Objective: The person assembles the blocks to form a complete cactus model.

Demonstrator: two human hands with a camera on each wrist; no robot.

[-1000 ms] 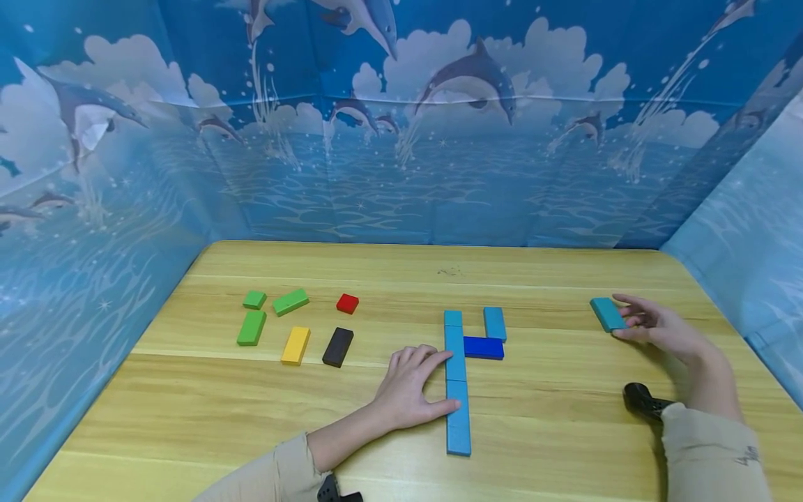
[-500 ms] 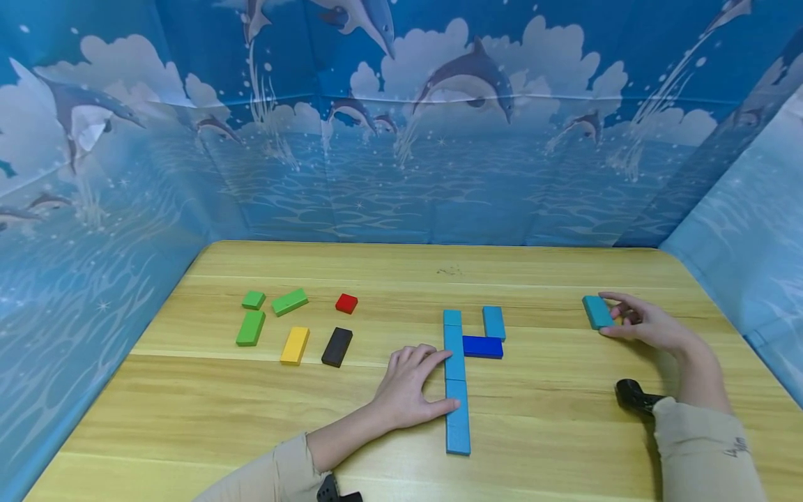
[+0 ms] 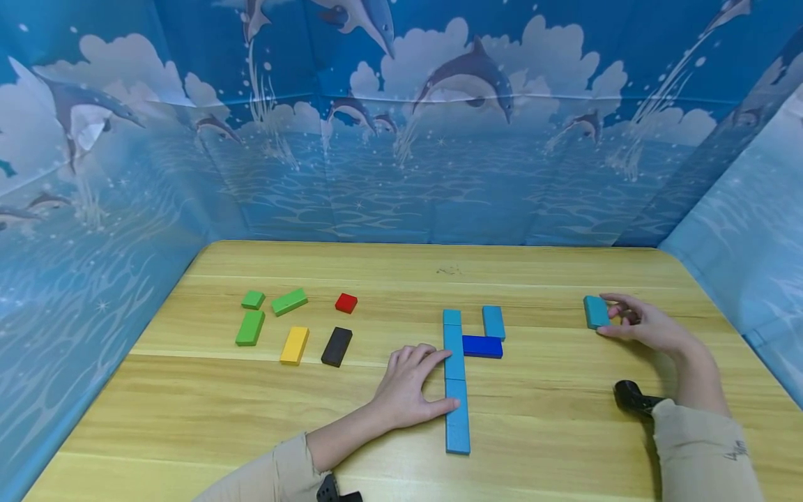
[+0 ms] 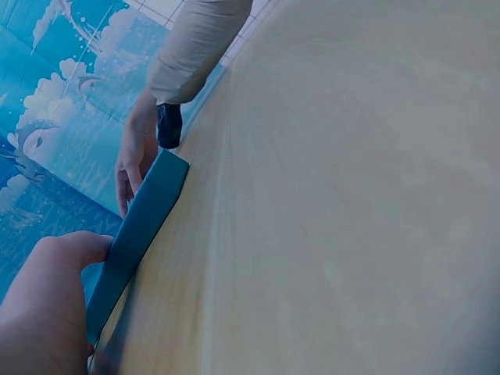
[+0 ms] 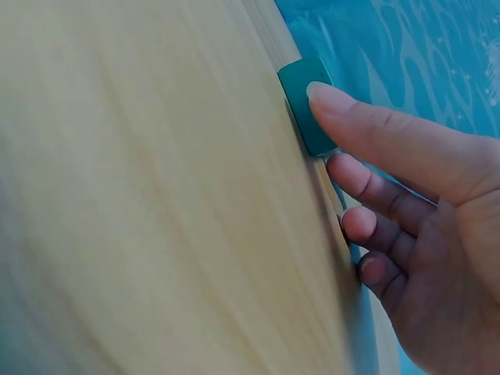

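surface: yellow wood-grain tabletop (image 3: 539, 432), long seams, dark marks (image 3: 448, 270) at 12 o'clock. room: dolphin-print sheeting (image 3: 389, 188) encloses it from 9 through 12 to 3; white tiling (image 4: 160, 8) shows in left-wrist view. right hand (image 3: 655, 328), between 2 and 3: pinching teal block (image 3: 596, 312) by thumb and finger. left hand (image 3: 408, 390), near centre: wide spread, thumb and index touching light blue row (image 3: 456, 382), laid 12 to 6. three green blocks (image 3: 251, 328) toward 9–10.

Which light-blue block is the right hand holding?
The light-blue block farthest right, which the right hand pinches between thumb and finger; the other four lie well to its left, apart from that hand.
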